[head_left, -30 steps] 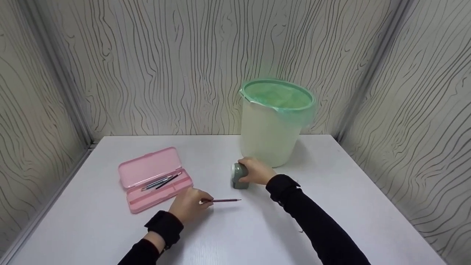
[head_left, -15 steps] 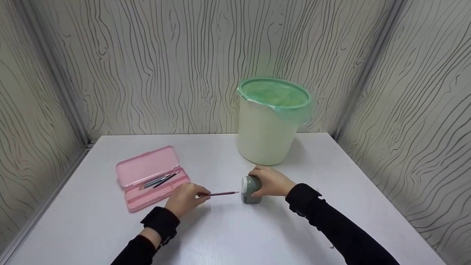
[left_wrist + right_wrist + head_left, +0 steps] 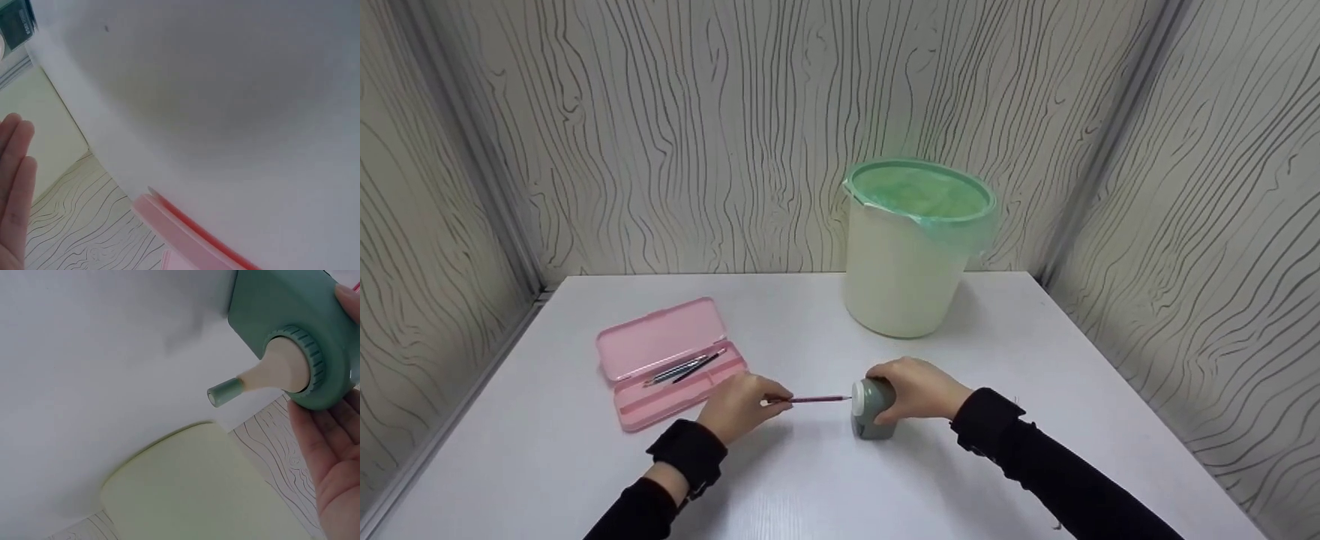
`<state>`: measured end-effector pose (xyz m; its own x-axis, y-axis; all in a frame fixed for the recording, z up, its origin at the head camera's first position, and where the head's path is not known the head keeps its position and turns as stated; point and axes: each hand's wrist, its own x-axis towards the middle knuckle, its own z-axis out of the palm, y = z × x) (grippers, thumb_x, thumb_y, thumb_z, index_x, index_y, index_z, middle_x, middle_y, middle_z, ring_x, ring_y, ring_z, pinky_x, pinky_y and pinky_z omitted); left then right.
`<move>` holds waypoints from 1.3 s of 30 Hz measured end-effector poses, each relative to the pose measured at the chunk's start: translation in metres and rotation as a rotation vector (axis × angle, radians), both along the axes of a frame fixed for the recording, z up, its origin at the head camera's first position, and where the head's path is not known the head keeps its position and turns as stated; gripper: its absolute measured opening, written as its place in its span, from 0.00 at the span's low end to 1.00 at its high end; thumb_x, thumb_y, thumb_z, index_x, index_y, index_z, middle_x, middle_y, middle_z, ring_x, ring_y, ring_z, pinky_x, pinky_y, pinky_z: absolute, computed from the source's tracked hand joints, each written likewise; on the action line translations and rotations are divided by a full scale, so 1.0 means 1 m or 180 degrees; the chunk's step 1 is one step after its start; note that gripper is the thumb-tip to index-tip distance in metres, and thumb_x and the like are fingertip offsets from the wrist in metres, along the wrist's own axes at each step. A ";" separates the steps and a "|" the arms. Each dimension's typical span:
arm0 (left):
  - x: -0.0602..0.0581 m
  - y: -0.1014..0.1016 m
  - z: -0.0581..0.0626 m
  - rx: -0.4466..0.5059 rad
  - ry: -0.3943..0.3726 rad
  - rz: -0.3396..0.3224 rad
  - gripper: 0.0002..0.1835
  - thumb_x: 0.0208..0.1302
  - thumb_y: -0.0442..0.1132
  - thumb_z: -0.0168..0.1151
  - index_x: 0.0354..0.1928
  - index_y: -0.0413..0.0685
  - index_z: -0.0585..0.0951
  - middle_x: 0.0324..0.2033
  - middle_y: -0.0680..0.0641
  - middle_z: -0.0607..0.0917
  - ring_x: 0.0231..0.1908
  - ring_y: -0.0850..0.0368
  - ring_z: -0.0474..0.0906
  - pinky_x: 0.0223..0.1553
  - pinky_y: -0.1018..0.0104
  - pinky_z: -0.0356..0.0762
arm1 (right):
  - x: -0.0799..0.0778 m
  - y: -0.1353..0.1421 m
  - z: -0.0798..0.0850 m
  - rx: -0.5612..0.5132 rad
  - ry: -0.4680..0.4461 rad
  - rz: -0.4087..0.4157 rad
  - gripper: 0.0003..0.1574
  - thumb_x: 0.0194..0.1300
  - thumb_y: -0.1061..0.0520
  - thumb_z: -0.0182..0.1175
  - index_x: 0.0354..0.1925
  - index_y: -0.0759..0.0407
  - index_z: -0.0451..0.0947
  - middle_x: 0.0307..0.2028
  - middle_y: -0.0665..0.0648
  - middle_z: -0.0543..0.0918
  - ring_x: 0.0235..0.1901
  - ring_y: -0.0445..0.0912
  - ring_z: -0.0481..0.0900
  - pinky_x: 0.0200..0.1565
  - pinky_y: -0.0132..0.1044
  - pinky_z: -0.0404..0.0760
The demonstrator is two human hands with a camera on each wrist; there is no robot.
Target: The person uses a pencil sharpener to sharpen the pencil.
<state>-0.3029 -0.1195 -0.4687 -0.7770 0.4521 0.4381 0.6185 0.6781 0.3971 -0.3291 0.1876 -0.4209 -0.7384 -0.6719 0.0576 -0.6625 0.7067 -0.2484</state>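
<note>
In the head view my left hand (image 3: 739, 405) pinches a dark red pencil (image 3: 819, 399) that points right, its tip at the white front of a green crank pencil sharpener (image 3: 879, 420). I cannot tell whether the tip is inside. My right hand (image 3: 919, 388) grips the sharpener's body from above and the right. A cream crank handle (image 3: 275, 371) with a green knob sticks out of the sharpener's back in the right wrist view. The left wrist view shows only a few of my left hand's fingers (image 3: 16, 191), with the pencil hidden.
An open pink pencil case (image 3: 660, 343) lies left of my left hand, with several pens or pencils (image 3: 682, 369) in its tray. Behind the sharpener stands a pale bin (image 3: 900, 281) with a green rim and liner. Wood-grain panels (image 3: 780, 135) enclose the white table (image 3: 802, 480).
My right hand has brought the sharpener toward the front and slightly right, away from the bin. The pencil, lifted a little earlier, now meets or nearly meets the sharpener's front.
</note>
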 end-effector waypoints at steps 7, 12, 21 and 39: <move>0.000 0.001 -0.002 0.0000 -0.0048 -0.0089 0.05 0.58 0.36 0.76 0.37 0.47 0.92 0.31 0.50 0.93 0.32 0.61 0.89 0.34 0.71 0.84 | 0.004 -0.001 0.001 0.0056 0.0097 0.0136 0.29 0.48 0.54 0.81 0.49 0.60 0.84 0.42 0.53 0.91 0.39 0.43 0.85 0.42 0.33 0.83; 0.000 0.003 -0.002 -0.0036 -0.0063 -0.0145 0.05 0.58 0.37 0.76 0.37 0.47 0.92 0.30 0.50 0.93 0.31 0.63 0.88 0.33 0.72 0.83 | 0.007 -0.007 0.002 0.0167 0.0029 0.0083 0.30 0.50 0.52 0.81 0.50 0.60 0.85 0.43 0.52 0.91 0.41 0.43 0.85 0.44 0.34 0.84; 0.000 0.007 0.000 -0.0038 -0.0185 -0.0261 0.05 0.60 0.37 0.75 0.37 0.47 0.92 0.31 0.50 0.93 0.32 0.62 0.89 0.36 0.68 0.86 | 0.009 -0.011 0.003 0.0273 0.0103 0.0081 0.35 0.49 0.49 0.81 0.53 0.61 0.84 0.46 0.54 0.91 0.44 0.46 0.86 0.48 0.40 0.84; -0.003 0.012 0.000 -0.0033 -0.0174 -0.0332 0.05 0.58 0.35 0.75 0.37 0.46 0.92 0.31 0.49 0.93 0.31 0.63 0.88 0.34 0.73 0.83 | 0.006 -0.005 -0.001 0.0135 0.0065 0.0163 0.35 0.49 0.49 0.82 0.54 0.60 0.83 0.48 0.53 0.90 0.46 0.45 0.86 0.48 0.36 0.85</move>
